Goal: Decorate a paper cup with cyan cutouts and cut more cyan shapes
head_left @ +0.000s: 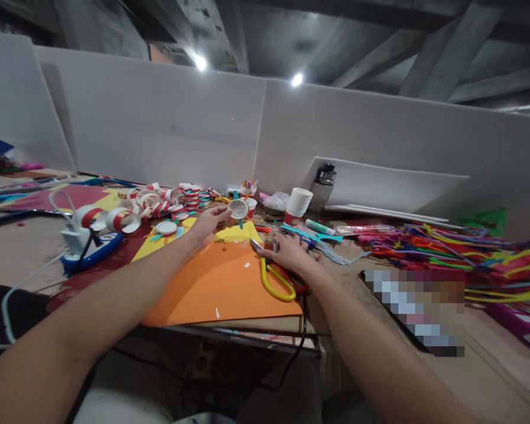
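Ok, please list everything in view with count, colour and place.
Round cup base: one, white, in left hand
Orange sheet: one, orange, front centre
Yellow paper: several pieces, yellow, centre and left
Red sheet: at least one, dark red, left
Scissors: one pair, yellow handles, by right hand
Stacked cups: several, white and red, centre back
Bottle: one, grey, black lid, right of stack
Tube: one, white and green, before bottle
Craft strips: many, mixed colours, right
Pixelated item: one, dark-edged, right front
Curled strips: several, white and red, left
Power strip: one, blue, left
Panels: several, white, behind
Lights: two, white, overhead
Small scraps: many, mixed colours, centre
Forearms: two, bare, foreground
Left hand: one, bare, centre
Right hand: one, bare, by scissors
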The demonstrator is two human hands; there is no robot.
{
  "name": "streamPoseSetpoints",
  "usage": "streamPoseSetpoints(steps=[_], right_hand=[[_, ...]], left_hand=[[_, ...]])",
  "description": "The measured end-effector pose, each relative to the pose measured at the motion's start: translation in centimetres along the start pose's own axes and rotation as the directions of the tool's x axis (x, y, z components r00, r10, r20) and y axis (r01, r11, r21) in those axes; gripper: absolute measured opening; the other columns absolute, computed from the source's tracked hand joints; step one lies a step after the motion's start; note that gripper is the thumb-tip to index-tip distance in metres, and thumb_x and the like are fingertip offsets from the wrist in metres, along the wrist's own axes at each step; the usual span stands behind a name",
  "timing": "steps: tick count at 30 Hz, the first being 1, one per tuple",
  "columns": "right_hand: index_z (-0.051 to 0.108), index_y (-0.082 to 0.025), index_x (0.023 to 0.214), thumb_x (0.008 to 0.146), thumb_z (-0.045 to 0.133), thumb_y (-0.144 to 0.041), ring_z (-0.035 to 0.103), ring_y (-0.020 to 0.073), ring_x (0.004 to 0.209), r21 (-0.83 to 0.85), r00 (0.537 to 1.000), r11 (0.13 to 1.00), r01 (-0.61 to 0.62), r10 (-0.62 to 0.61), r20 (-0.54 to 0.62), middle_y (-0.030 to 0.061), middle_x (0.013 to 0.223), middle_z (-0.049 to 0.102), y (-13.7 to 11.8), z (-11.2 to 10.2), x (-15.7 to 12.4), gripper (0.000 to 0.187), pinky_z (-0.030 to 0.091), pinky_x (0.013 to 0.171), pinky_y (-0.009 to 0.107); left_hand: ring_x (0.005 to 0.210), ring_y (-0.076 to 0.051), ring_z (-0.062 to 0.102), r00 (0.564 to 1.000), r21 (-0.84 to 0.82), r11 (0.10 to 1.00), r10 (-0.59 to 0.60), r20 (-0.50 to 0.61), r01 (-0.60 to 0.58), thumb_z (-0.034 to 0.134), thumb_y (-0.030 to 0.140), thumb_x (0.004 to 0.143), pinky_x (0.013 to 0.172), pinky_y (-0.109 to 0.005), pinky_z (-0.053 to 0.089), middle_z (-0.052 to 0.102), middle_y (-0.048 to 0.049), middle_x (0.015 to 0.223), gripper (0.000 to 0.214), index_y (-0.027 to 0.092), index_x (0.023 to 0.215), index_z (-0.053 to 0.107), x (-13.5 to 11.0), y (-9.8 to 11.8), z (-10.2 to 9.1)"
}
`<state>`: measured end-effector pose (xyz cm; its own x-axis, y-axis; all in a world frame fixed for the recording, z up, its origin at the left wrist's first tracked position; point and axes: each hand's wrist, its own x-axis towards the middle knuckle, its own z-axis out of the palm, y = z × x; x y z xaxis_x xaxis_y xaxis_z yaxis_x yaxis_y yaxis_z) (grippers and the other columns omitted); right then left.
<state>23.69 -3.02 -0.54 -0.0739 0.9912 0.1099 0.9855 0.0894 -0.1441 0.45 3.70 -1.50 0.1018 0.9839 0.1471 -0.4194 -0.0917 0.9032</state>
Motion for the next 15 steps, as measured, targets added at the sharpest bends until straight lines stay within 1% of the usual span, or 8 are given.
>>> streamPoseSetpoints(steps=[2,4,6,8,9,11,13,15], right_hand=[[0.039,-0.024,0.143,0.074,0.055,-0.071,0.042,0.0425,0.121,0.001,1.0,1.0,-0.001,0.001,-0.003,0.017,0.129,0.056,0.0,0.0,-0.1,0.085,0.033,0.091,0.05],[0.044,-0.025,0.141,0.073,0.058,-0.069,0.042,0.0429,0.12,0.011,1.0,1.0,-0.005,0.005,-0.002,0.017,0.128,0.056,-0.1,-0.1,-0.2,0.083,0.033,0.091,0.051],[0.051,-0.025,0.135,0.074,0.059,-0.066,0.042,0.0433,0.12,0.042,1.0,0.999,-0.013,0.014,-0.024,0.0164,0.127,0.057,-0.2,-0.2,-0.3,0.074,0.033,0.091,0.053],[0.058,-0.024,0.128,0.078,0.059,-0.059,0.043,0.0409,0.121,0.123,0.995,0.992,-0.004,0.016,-0.098,0.015,0.127,0.058,-0.3,-0.4,-0.2,0.061,0.033,0.093,0.053],[0.06,-0.023,0.124,0.081,0.057,-0.055,0.046,0.038,0.119,0.192,0.989,0.981,0.018,0.01,-0.146,0.0141,0.125,0.059,-0.4,-0.4,-0.1,0.053,0.034,0.094,0.051],[0.064,-0.02,0.116,0.085,0.053,-0.047,0.053,0.0299,0.112,0.374,0.972,0.922,0.104,-0.015,-0.233,0.0121,0.118,0.064,-0.5,-0.5,0.1,0.043,0.038,0.093,0.044],[0.066,-0.017,0.11,0.086,0.052,-0.045,0.059,0.0233,0.102,0.554,0.959,0.809,0.196,-0.04,-0.28,0.0108,0.11,0.067,-0.7,-0.5,0.4,0.039,0.043,0.09,0.037],[0.066,-0.015,0.107,0.083,0.056,-0.045,0.061,0.0205,0.097,0.681,0.956,0.691,0.242,-0.05,-0.289,0.01,0.107,0.068,-1.0,-0.4,0.5,0.04,0.045,0.087,0.033]], left_hand=[[0.053,-0.006,0.051,1.0,-0.006,1.0,-0.013,0.015,0.013,0.085,0.031,0.056,0.049,-0.017,0.037,0.058,0.0018,0.063,0.033,0.014,0.078,0.068,-0.2,0.1,0.2],[0.054,-0.005,0.05,0.999,-0.012,1.0,-0.022,0.024,0.023,0.085,0.031,0.056,0.049,-0.017,0.037,0.059,0.0013,0.064,0.034,0.013,0.078,0.067,-0.4,0.2,0.3],[0.054,-0.005,0.05,0.999,-0.02,0.999,-0.025,0.036,0.026,0.085,0.031,0.056,0.05,-0.017,0.038,0.059,0.001,0.065,0.034,0.012,0.077,0.067,-0.5,0.2,0.5],[0.055,-0.006,0.05,0.998,-0.027,0.999,-0.025,0.059,0.027,0.085,0.032,0.056,0.052,-0.017,0.039,0.058,0.0012,0.064,0.034,0.012,0.076,0.067,-0.6,0.1,0.6],[0.055,-0.006,0.05,0.997,-0.027,0.999,-0.023,0.071,0.025,0.086,0.033,0.055,0.052,-0.018,0.039,0.057,0.0014,0.063,0.034,0.012,0.075,0.066,-0.6,0.1,0.7],[0.055,-0.006,0.05,0.996,-0.013,1.0,-0.014,0.09,0.016,0.086,0.032,0.054,0.053,-0.018,0.04,0.056,0.0018,0.063,0.035,0.012,0.074,0.066,-0.7,-0.1,0.8],[0.057,-0.006,0.05,0.994,0.012,1.0,0.002,0.105,-0.003,0.086,0.032,0.054,0.055,-0.018,0.04,0.058,0.0014,0.065,0.034,0.012,0.075,0.067,-0.8,-0.2,0.9],[0.06,-0.007,0.052,0.992,0.042,0.999,0.01,0.128,-0.015,0.086,0.031,0.054,0.056,-0.02,0.041,0.06,-0.0001,0.07,0.034,0.013,0.076,0.068,-0.9,-0.2,1.1]])
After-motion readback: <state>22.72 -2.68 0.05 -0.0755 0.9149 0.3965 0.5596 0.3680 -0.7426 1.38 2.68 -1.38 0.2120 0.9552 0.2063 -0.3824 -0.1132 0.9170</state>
